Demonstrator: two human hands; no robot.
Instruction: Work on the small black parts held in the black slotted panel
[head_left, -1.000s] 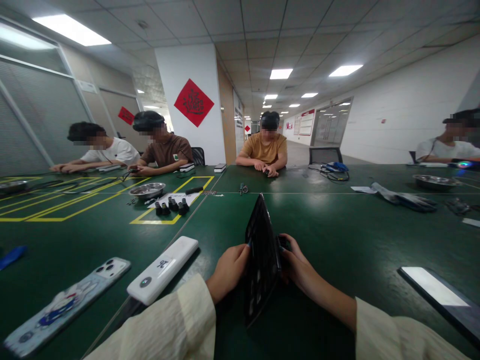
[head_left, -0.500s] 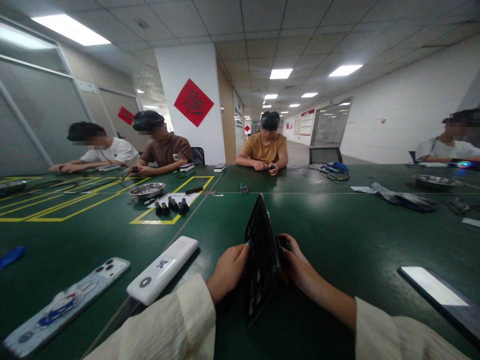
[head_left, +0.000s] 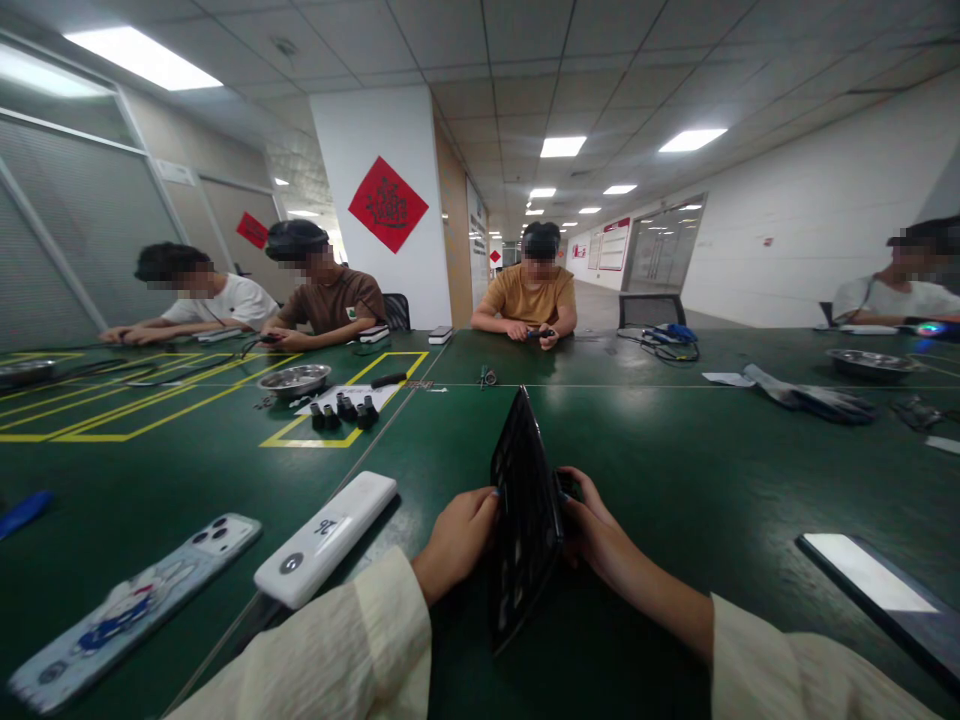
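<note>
A flat black panel (head_left: 521,520) with small keys or slots stands on its edge on the green table (head_left: 675,480), seen almost edge-on. My left hand (head_left: 456,542) grips its left face with fingers curled against it. My right hand (head_left: 592,528) presses on its right face, fingers wrapped around the edge and a small dark part. Both cream sleeves fill the lower part of the view.
A white power bank (head_left: 324,540) and a phone in a cartoon case (head_left: 127,608) lie at the left. A dark tablet (head_left: 885,590) lies at the right. Small black parts (head_left: 343,412) and a metal dish (head_left: 295,380) sit further off. Several people sit around the table's far side.
My hands and the black panel have hardly moved. The person in the orange shirt across the table has shifted hands slightly.
</note>
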